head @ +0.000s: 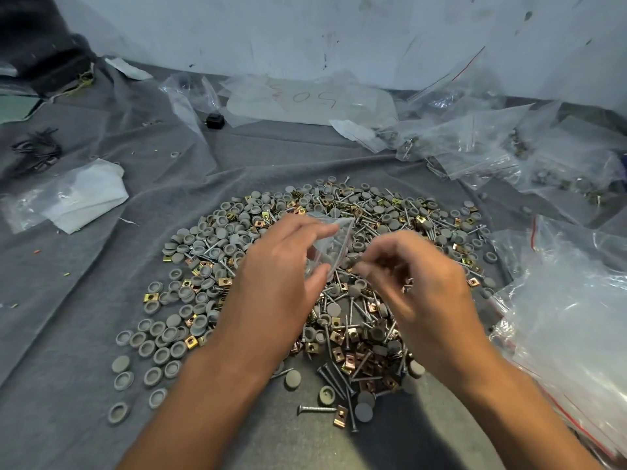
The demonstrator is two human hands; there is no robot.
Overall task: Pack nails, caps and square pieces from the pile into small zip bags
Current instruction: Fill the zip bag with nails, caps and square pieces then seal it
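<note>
Left hand pinches small zip bag above pile. Right hand blurred, fingers curled, contents unclear. Bag thin, limp, slippery: hold at mouth edge. Nails sharp.

A grey cloth is spread, creased, under everything. A folded white sheet is laid on it at the left, and a tangle of dark bands farther back. A small black block is seen near the marked white wall.
</note>
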